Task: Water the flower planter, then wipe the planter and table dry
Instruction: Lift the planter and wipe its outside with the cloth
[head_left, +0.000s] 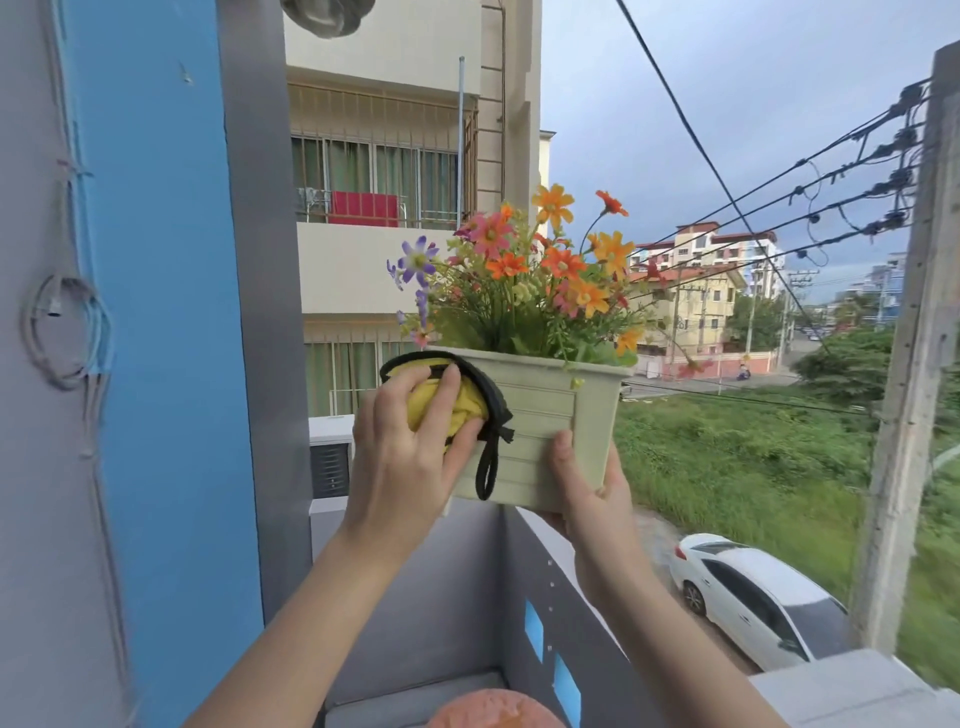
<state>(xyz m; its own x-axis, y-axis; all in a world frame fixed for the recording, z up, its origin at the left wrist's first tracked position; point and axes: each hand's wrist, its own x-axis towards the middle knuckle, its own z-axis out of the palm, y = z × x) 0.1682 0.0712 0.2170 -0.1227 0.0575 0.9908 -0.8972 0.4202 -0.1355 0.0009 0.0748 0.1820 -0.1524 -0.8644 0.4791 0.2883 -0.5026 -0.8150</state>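
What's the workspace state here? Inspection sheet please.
Surface: no table identifiable; round orange top at the bottom edge, cut off.
Job's things: planter held up near the top of the balcony wall, flowers in it; yellow cloth against its left end.
Clutter: nothing seen.
Hands: left hand grips the cloth; right hand holds the planter's lower right corner from beneath.
Cables: coiled cable on the left wall; overhead wires at right.
Surroundings: apartment building, grass, white car below.
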